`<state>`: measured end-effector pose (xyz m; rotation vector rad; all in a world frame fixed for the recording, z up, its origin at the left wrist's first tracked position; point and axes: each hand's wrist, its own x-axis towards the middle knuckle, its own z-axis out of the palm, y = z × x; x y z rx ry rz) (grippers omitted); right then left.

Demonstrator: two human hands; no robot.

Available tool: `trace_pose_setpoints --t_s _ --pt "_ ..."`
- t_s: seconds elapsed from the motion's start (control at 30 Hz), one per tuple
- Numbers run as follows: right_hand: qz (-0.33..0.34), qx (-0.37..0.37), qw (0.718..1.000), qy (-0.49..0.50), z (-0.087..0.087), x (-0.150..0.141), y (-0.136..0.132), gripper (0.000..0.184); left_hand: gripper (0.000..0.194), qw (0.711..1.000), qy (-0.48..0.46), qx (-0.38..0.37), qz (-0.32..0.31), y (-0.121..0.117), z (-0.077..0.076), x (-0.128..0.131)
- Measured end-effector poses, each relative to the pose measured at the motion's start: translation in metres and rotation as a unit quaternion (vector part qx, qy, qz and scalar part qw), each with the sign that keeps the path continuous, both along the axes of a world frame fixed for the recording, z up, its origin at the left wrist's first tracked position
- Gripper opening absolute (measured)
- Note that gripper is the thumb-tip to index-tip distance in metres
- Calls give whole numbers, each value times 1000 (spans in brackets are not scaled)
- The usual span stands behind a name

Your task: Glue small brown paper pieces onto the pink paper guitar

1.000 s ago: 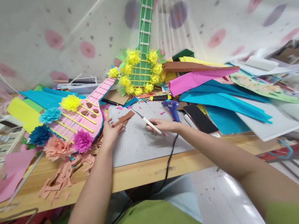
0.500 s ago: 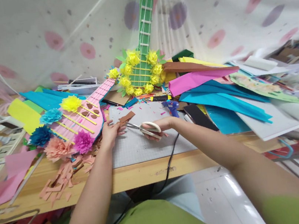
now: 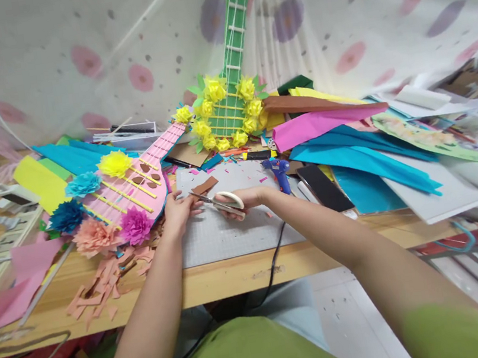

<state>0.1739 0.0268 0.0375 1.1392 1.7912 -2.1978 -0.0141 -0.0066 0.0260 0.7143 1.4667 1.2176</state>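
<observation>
We have the left hand [image 3: 177,213] pinching a flat brown paper strip [image 3: 206,185], right hand [image 3: 248,198] gripping cream-handled metal scissors [image 3: 215,202] beside it.

Over a rectangular grey cutting mat [image 3: 231,245], a bare left hand [image 3: 176,214] holds a brown paper strip [image 3: 206,184], the right hand [image 3: 249,198] white-handled metal scissors [image 3: 215,202]; left of the mat rests a flower-trimmed pink guitar [image 3: 131,189].
</observation>
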Motion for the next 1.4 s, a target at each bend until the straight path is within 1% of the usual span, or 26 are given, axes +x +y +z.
trace_pose_setpoints --t_s 0.17,0.23,0.3,0.37,0.4,0.43,0.47,0.53,0.57,0.6,0.63,0.67,0.73,0.83,0.9,0.97,1.03,1.07,1.13,1.2,1.27,1.33,1.4 --pt "-34 52 998 -32 -2 3 -2 55 40 1000 22 9 2 0 -4 -1" --pt "-28 60 997 -34 -1 6 -3 55 39 999 25 24 0 0 -6 -2" --pt "-7 73 997 -21 3 11 -4 54 38 998 27 51 14 2 -8 -4" --pt "22 126 991 -37 9 19 -4 53 35 995 26 82 44 3 -8 -5" --pt "38 177 981 -71 13 23 -5 51 34 993 24 97 62 4 -8 -6" --pt "51 243 961 -126 17 27 -5 49 33 991 21 109 77 5 -8 -6" --pt "62 317 927 -193 20 31 -6 46 33 989 16 119 86 6 -7 -6" --pt "82 450 830 -318 24 38 -8 37 32 986 6 135 95 7 -6 -7" --pt "93 494 787 -358 25 41 -9 33 31 985 2 140 97 8 -6 -7" --pt "103 522 755 -383 25 43 -10 30 31 985 -2 144 97 8 -5 -7" --pt "114 536 737 -395 24 44 -10 29 30 984 -6 146 98 8 -5 -7" --pt "124 541 729 -400 24 45 -10 28 29 984 -10 145 101 8 -5 -7" --pt "131 542 724 -406 27 45 -10 27 27 984 -18 140 104 8 -5 -7" --pt "130 540 722 -412 39 35 -5 25 25 985 -35 133 107 9 -5 -5" --pt "112 546 732 -392 47 21 2 22 26 985 -43 131 104 10 -6 -4" --pt "75 557 754 -340 49 3 13 21 26 985 -45 132 101 11 -7 -4" --pt "48 562 779 -276 43 -16 26 23 27 985 -42 134 101 11 -9 -5" --pt "41 568 784 -248 38 -24 33 25 26 985 -39 134 103 11 -10 -5" --pt "50 568 792 -219 27 -39 47 32 26 985 -31 130 105 11 -12 -7" --pt "72 549 803 -219 18 -49 58 40 26 986 -27 122 108 11 -13 -8" --pt "97 528 809 -239 16 -56 64 46 26 987 -29 115 105 11 -13 -8" --pt "116 504 812 -269 19 -60 66 52 27 988 -34 112 99 12 -14 -8" --pt "121 466 826 -293 24 -62 65 55 26 988 -41 113 93 13 -16 -7"
